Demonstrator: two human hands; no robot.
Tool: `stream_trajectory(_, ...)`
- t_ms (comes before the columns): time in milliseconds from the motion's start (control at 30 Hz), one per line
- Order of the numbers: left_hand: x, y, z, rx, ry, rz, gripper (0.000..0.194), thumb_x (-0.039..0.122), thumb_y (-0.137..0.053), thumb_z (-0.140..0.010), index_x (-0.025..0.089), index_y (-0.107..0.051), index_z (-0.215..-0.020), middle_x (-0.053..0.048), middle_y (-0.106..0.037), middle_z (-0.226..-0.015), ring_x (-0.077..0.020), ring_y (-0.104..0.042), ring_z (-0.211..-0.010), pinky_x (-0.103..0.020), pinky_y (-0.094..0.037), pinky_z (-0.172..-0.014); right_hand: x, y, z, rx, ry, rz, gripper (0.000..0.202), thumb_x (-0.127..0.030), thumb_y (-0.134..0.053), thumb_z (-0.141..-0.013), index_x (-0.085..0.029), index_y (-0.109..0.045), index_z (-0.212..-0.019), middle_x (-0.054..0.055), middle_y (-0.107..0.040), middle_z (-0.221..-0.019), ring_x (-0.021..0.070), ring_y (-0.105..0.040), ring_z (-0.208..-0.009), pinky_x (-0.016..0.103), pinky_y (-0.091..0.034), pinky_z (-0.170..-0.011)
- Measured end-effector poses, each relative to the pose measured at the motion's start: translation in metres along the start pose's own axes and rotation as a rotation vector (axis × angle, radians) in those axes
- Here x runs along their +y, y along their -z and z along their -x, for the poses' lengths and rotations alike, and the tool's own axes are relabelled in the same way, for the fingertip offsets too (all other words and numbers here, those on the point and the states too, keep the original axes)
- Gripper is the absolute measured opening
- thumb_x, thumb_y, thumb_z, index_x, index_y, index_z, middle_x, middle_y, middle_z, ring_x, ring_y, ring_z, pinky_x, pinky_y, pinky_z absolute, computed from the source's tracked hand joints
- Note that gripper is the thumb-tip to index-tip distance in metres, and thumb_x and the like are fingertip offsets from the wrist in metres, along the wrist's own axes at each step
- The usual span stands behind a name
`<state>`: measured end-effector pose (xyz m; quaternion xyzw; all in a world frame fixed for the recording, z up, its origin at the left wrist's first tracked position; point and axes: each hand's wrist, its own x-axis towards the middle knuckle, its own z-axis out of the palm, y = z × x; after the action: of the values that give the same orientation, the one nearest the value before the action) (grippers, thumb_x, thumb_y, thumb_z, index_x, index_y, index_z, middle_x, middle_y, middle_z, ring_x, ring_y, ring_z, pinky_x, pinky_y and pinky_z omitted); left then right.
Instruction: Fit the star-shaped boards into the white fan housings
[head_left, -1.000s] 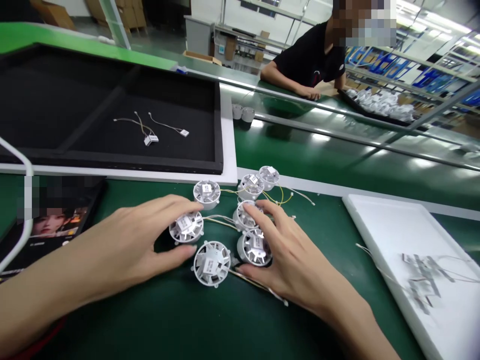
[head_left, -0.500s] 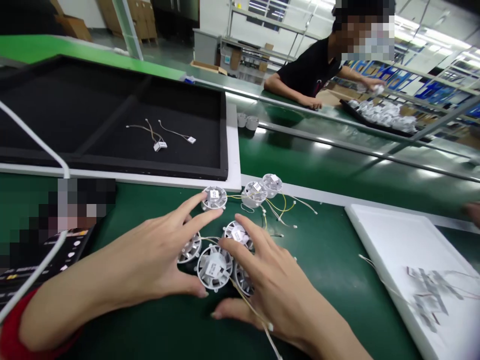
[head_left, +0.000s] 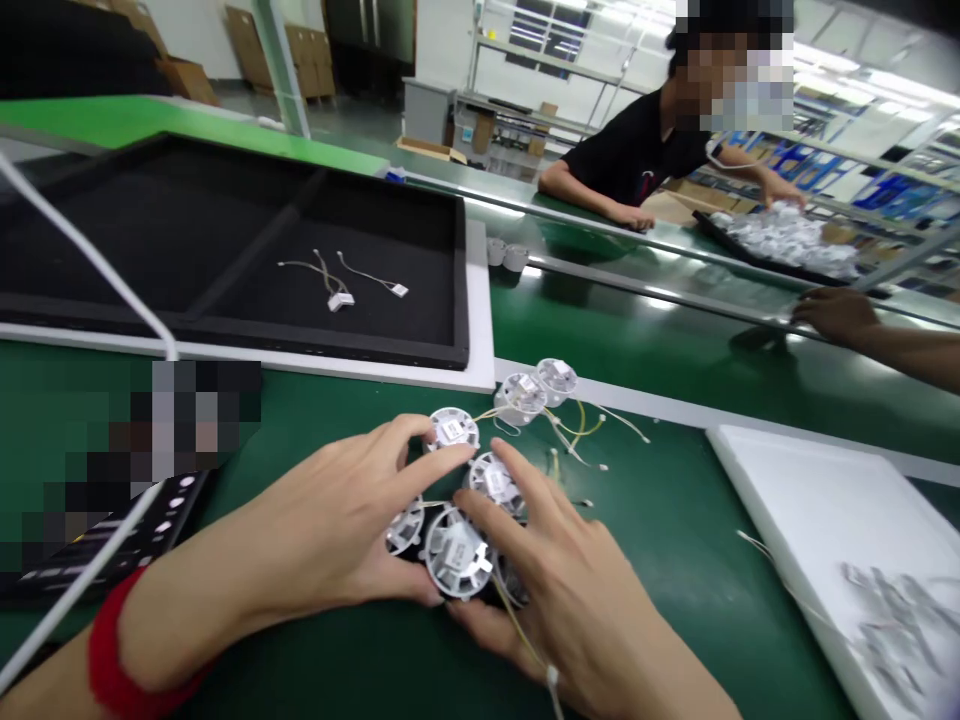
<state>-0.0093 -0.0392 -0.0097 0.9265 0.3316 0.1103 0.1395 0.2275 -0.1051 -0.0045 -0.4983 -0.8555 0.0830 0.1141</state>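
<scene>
My left hand (head_left: pixel 352 510) curls round the left side of a cluster of round white fan-like units, its fingers on the far unit (head_left: pixel 453 430) and its thumb at the near unit (head_left: pixel 459 552). Another unit (head_left: pixel 406 530) shows partly under that palm. From the other side, my right hand (head_left: pixel 547 560) wraps the cluster, with fingers over a unit (head_left: pixel 496 482) and the thumb low at the front. One more unit under it is mostly hidden. Thin wires with white plugs trail from the units. Just beyond stand two similar units (head_left: pixel 521 398) (head_left: pixel 556 380) with yellow and white wires.
A black tray (head_left: pixel 225 315) at left holds several small wired pieces (head_left: pixel 341 300). At right, a white foam tray (head_left: pixel 795 480) holds more small parts. Across the bench a co-worker (head_left: pixel 622 165) reaches into a tray of white parts (head_left: pixel 787 240). Another person's hand (head_left: pixel 840 315) enters at right.
My hands have closed in round the units, drawing the far one nearer to the others. The view has shifted slightly. At right, another person's hand has come further into view.
</scene>
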Motion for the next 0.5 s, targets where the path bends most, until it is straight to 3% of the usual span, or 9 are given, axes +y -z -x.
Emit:
stream_trajectory(67, -0.001, -0.002, 0.000, 0.020, -0.036, -0.013, 0.100, 0.043, -0.104, -0.070, 0.025, -0.048, -0.150, -0.023, -0.050, -0.155, -0.0469, -0.067, -0.125, -0.061, -0.065, -0.096, 0.003, -0.003, 0.003, 0.073, 0.023, 0.047, 0.052, -0.032, -0.085, -0.080, -0.022, -0.071, -0.129, 0.034, -0.061, -0.151, 0.0518, -0.077, -0.114, 0.050, -0.069, -0.051)
stream_trajectory(133, -0.004, -0.004, -0.002, 0.039, -0.067, -0.007, 0.100, 0.057, -0.102, -0.070, 0.022, -0.050, -0.148, -0.030, -0.034, -0.168, -0.0569, -0.050, -0.145, -0.074, -0.055, -0.107, 0.008, -0.005, 0.006, 0.119, 0.043, 0.096, 0.050, -0.030, -0.083, -0.079, -0.021, -0.071, -0.127, 0.036, -0.063, -0.147, 0.0520, -0.080, -0.104, 0.048, -0.066, -0.044)
stream_trajectory(200, -0.007, -0.005, -0.005, 0.034, -0.073, 0.015, 0.099, 0.062, -0.101, -0.069, 0.021, -0.051, -0.145, -0.031, -0.029, -0.170, -0.0583, -0.035, -0.155, -0.077, -0.049, -0.113, 0.014, -0.006, 0.009, 0.142, 0.045, 0.140, 0.050, -0.031, -0.081, -0.081, -0.020, -0.069, -0.129, 0.037, -0.062, -0.147, 0.0515, -0.080, -0.101, 0.048, -0.066, -0.043)
stream_trajectory(267, -0.008, -0.005, -0.008, 0.011, -0.049, 0.034, 0.090, 0.056, -0.100, -0.073, 0.021, -0.052, -0.140, -0.028, -0.036, -0.168, -0.0520, -0.043, -0.153, -0.070, -0.053, -0.115, 0.019, -0.004, 0.011, 0.135, 0.025, 0.155, 0.048, -0.034, -0.077, -0.088, -0.020, -0.067, -0.132, 0.037, -0.059, -0.151, 0.0502, -0.080, -0.106, 0.046, -0.067, -0.046)
stream_trajectory(333, -0.006, -0.004, -0.010, -0.003, -0.021, 0.032, 0.073, 0.042, -0.098, -0.080, 0.022, -0.054, -0.134, -0.024, -0.045, -0.162, -0.0444, -0.061, -0.138, -0.060, -0.061, -0.108, 0.022, -0.003, 0.012, 0.114, -0.019, 0.143, 0.045, -0.035, -0.074, -0.092, -0.020, -0.067, -0.134, 0.036, -0.055, -0.156, 0.0500, -0.077, -0.116, 0.045, -0.069, -0.051)
stream_trajectory(400, -0.004, -0.005, -0.009, 0.012, -0.005, 0.007, 0.061, 0.028, -0.094, -0.082, 0.020, -0.055, -0.129, -0.023, -0.051, -0.155, -0.0428, -0.069, -0.125, -0.059, -0.064, -0.100, 0.020, -0.004, 0.011, 0.088, -0.077, 0.118, 0.050, -0.039, -0.078, -0.091, -0.021, -0.067, -0.136, 0.035, -0.050, -0.161, 0.0511, -0.071, -0.126, 0.048, -0.071, -0.061)
stream_trajectory(500, -0.002, -0.013, -0.005, 0.047, -0.012, -0.018, 0.070, 0.021, -0.090, -0.080, 0.020, -0.052, -0.139, -0.022, -0.055, -0.148, -0.0445, -0.070, -0.121, -0.060, -0.065, -0.097, 0.015, -0.014, 0.008, 0.058, -0.150, 0.048, 0.066, -0.050, -0.085, -0.085, -0.024, -0.065, -0.143, 0.029, -0.041, -0.170, 0.0518, -0.064, -0.137, 0.055, -0.071, -0.077)
